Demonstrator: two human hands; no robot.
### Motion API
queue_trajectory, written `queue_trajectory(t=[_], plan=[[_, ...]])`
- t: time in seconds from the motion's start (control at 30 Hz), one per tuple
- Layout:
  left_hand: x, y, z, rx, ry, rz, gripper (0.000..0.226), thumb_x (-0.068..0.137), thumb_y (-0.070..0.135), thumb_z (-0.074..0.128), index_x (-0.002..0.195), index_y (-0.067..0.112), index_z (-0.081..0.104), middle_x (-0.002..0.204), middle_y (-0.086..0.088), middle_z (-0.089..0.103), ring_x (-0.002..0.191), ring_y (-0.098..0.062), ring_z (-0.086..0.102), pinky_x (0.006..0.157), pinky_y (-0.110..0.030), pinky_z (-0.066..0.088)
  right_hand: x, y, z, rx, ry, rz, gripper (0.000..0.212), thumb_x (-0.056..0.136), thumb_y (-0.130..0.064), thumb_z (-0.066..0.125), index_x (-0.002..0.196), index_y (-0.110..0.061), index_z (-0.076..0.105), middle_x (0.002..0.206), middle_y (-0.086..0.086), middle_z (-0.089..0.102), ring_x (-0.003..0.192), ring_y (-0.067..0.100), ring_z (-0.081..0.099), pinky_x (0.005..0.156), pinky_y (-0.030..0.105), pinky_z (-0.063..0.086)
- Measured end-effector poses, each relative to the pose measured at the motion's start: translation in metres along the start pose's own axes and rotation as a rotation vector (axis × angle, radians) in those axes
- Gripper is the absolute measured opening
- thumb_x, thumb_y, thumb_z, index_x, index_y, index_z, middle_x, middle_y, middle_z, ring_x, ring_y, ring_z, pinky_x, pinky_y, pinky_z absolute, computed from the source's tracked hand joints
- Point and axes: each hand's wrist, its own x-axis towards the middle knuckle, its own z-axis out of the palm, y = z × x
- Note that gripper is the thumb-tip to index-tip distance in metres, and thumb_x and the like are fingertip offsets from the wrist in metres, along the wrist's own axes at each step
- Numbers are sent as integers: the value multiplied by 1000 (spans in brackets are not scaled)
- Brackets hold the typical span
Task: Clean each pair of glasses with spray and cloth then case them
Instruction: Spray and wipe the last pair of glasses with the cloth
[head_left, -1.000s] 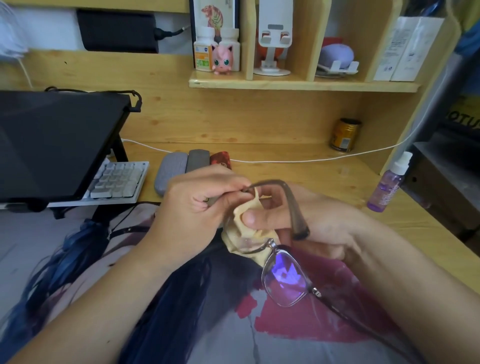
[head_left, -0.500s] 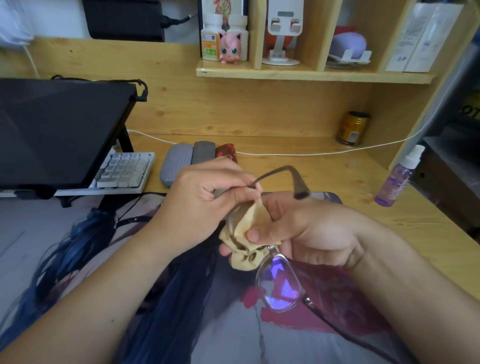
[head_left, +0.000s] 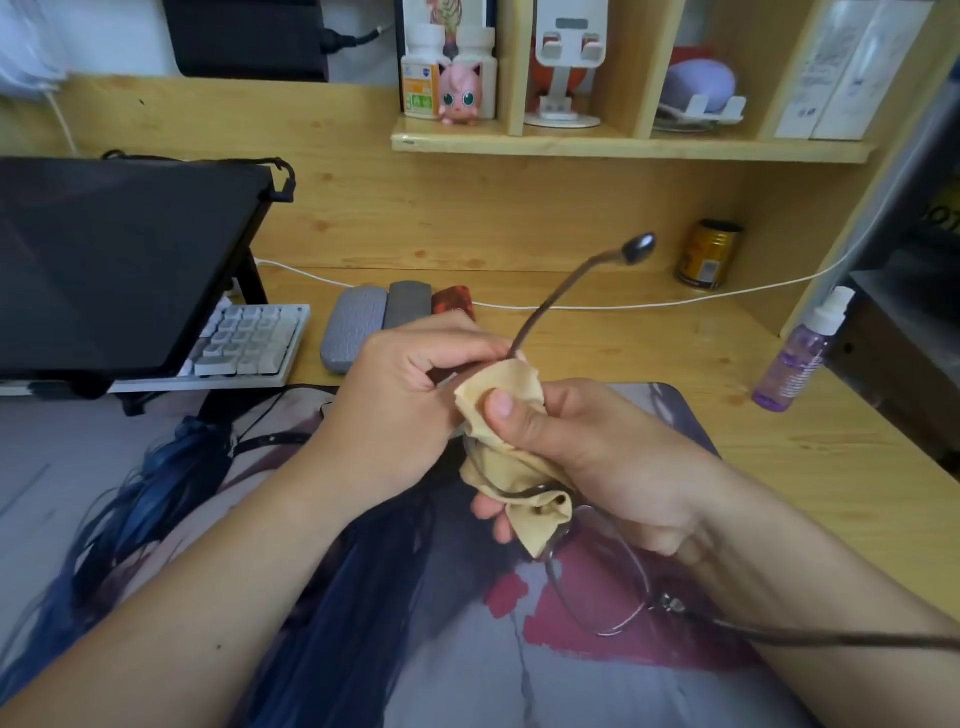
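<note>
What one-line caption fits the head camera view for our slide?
Both hands, left and right, rub a beige cleaning cloth over thin dark-framed glasses above a printed desk mat.

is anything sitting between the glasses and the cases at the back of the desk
Only the left hand, which holds the glasses directly in front of the three cases. The desk between them is otherwise bare; the spray bottle stands off right.
</note>
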Motion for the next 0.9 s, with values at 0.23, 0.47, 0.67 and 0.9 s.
queue_trajectory(t=[0.23,0.47,0.67,0.9], plan=[[-2,6,5,-53,23,-16,14,85,10,76,82,23,77,90,7,75,86,-11,72,78,-20,53,2,-1,-20,163,-349,112,26,93,7,53,116,0,65,110,17,70,97,24,72,84,32,59],[-3,7,14,-66,-53,-1,11,83,12,77,83,23,77,90,8,74,85,-12,71,77,-18,50,-1,3,-7,88,-222,116,16,83,12,62,90,-1,67,80,14,68,70,22,68,64,29,56],[-1,11,18,-202,52,-109,4,77,22,76,80,18,78,86,-1,71,65,-17,69,47,-31,53,1,3,1,149,-45,44,7,83,0,70,90,0,67,77,15,68,66,23,66,64,28,57],[0,9,10,-234,12,-181,13,85,20,68,86,14,79,89,-10,64,48,-22,61,39,-23,47,6,6,0,285,112,-56,11,80,-2,68,90,1,69,80,19,67,70,28,66,62,32,55]])
